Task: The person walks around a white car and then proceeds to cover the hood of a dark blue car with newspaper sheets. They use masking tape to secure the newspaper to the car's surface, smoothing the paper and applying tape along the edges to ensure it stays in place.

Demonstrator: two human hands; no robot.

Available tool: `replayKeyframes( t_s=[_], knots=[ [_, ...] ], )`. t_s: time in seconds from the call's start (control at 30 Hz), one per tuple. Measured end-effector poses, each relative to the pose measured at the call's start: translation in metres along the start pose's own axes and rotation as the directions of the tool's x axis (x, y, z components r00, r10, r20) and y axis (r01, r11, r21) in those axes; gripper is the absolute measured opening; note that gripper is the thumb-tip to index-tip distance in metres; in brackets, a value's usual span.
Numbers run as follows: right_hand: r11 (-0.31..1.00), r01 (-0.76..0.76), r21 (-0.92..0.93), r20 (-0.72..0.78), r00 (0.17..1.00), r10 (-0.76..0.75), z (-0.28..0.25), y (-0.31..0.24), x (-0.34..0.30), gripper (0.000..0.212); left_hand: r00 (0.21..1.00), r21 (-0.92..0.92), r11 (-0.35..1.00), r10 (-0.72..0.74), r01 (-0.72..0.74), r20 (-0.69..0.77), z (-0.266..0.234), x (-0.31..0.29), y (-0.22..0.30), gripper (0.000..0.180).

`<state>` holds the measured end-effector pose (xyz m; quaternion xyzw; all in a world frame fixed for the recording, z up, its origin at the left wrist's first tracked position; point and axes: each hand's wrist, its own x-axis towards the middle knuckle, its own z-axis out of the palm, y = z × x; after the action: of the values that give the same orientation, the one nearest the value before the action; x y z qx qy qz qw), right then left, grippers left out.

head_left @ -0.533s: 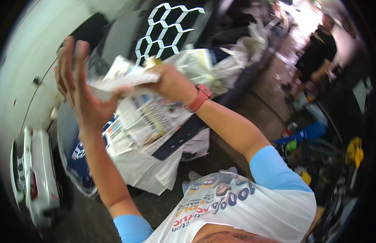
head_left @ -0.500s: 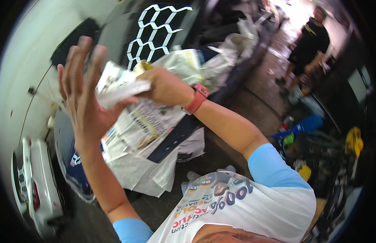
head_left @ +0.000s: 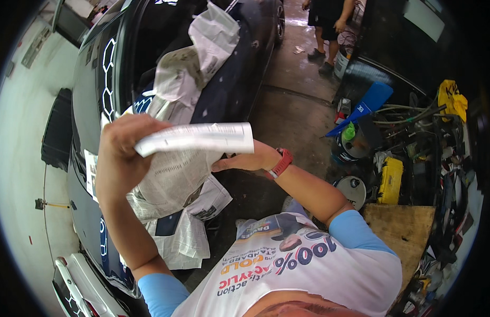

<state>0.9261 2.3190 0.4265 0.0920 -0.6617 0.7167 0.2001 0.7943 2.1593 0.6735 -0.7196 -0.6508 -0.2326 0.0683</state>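
Observation:
My left hand (head_left: 128, 145) is closed round one end of a folded strip of newspaper (head_left: 197, 138), which stretches to the right. My right hand (head_left: 255, 157), with a red watch (head_left: 281, 162) on its wrist, is under the strip's far end. Its thumb points left, and the strip hides the other fingers. Below both hands, newspaper sheets (head_left: 168, 179) drape over the side of a dark blue car (head_left: 242, 68). More crumpled sheets (head_left: 213, 37) lie further along the car.
Another person (head_left: 327, 21) stands at the back beside a white bucket (head_left: 341, 64). To my right are a blue blade-shaped piece (head_left: 369, 105), a yellow case (head_left: 390, 179), a round can (head_left: 350, 190), hoses and a wooden board (head_left: 401, 224). A white car part (head_left: 89, 285) rests at lower left.
My left hand, spread open before, has closed on the newspaper strip. My right hand, earlier gripping the paper, has shifted right and lower. The view has turned, bringing more of the car into sight.

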Motion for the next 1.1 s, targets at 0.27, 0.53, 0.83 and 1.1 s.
replayKeyframes(
  t_s=[0.27,0.53,0.83,1.1],
  knots=[
    [0.845,-0.323,-0.425,-0.326,0.926,0.190,-0.112,-0.008,-0.100,0.022,0.917,-0.155,0.921,-0.378,0.358,-0.127,0.049,0.068,-0.024,0.023],
    [0.656,-0.407,-0.635,-0.562,0.826,-0.032,-0.190,-0.055,-0.121,0.028,0.959,-0.311,0.908,-0.274,0.281,0.065,0.160,0.122,-0.083,0.020],
    [0.439,-0.628,-0.643,-0.679,0.732,0.053,-0.322,-0.011,-0.138,0.016,0.978,-0.361,0.909,-0.200,0.210,0.064,0.250,0.168,-0.175,0.023],
    [0.435,-0.518,-0.737,-0.663,0.678,-0.318,-0.432,0.058,-0.061,0.043,0.973,-0.201,0.958,-0.222,0.205,-0.065,0.349,0.250,-0.246,0.029]
  ],
)
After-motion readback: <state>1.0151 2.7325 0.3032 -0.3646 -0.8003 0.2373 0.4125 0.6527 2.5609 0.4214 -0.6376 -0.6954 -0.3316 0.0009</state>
